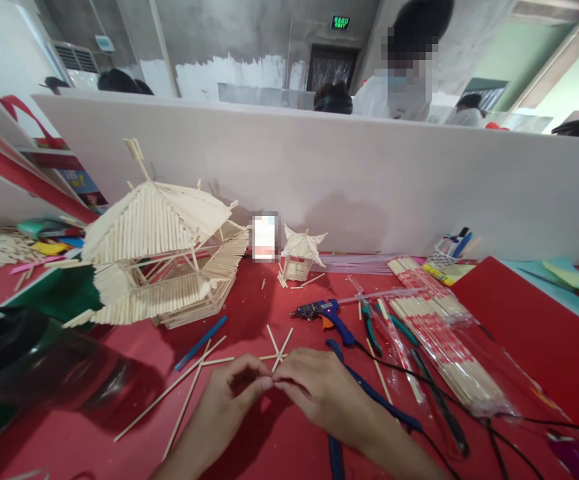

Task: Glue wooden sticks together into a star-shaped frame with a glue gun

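Note:
My left hand (242, 393) and my right hand (314, 390) meet at the fingertips low in the middle of the view, both pinched. What lies between the fingertips is too small or hidden to make out. Just beyond them, thin wooden sticks (282, 346) cross on the red table, partly covered by my hands. More crossed sticks (169, 389) lie to the left of my left hand. A blue pen-like stick (200, 343) rests beyond those. Past my right hand lies a blue glue gun (326, 313), its nozzle pointing left.
A large stick-built pavilion (156, 223) stands at left, a small one (303, 252) at the back. A dark bottle (44, 367) is at near left. Right of me are blue-handled pliers (374, 393), cables and bagged sticks (444, 333). A white partition (369, 173) closes the back.

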`<state>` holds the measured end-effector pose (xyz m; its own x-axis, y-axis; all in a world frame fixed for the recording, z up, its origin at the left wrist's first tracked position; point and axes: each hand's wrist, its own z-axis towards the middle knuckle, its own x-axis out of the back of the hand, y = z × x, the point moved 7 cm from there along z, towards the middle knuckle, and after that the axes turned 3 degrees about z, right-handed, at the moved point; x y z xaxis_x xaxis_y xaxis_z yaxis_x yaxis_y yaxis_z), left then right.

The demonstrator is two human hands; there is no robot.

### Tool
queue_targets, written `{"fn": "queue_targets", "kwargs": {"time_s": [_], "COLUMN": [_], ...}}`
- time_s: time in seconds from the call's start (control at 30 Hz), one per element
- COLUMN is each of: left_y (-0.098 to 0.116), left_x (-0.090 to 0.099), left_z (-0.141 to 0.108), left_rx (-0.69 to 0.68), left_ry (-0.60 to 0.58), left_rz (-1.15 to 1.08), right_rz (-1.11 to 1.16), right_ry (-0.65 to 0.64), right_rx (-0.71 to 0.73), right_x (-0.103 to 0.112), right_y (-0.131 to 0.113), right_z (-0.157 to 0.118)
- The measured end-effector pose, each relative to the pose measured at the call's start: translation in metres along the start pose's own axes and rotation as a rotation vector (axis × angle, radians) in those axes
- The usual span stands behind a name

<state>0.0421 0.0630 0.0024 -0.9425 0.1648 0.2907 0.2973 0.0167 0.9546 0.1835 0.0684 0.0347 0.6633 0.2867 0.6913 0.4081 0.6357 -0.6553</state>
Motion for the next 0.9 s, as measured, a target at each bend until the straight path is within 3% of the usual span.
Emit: {"fn": "queue_targets", "kwargs": {"time_s": [0.3,0.47,0.67,0.9], "left_y": [-0.005,-0.012,-0.019,-0.023], "left_x": [-0.001,0.0,0.001,-0.003], "left_z": [0.002,0.004,0.002,0.0], "left_rx": [0.101,0.145,0.136,0.106], "left_ry": [-0.002,0.023,0.085,0.07], "left_rz": [-0.11,-0.111,-0.106,-0.069], "right_rz": [-0.058,-0.187,-0.234,-0.264], "right_ry": [0.052,0.093,0.112,0.089], "right_rx": [-0.026,0.047,0.056,0.035], "right_x": [-0.008,-0.011,-0.013,-0.015], "right_y": [0.004,-0.001,-0.002,0.0], "right_z": [-0.004,-0.005,-0.005,-0.004]}}
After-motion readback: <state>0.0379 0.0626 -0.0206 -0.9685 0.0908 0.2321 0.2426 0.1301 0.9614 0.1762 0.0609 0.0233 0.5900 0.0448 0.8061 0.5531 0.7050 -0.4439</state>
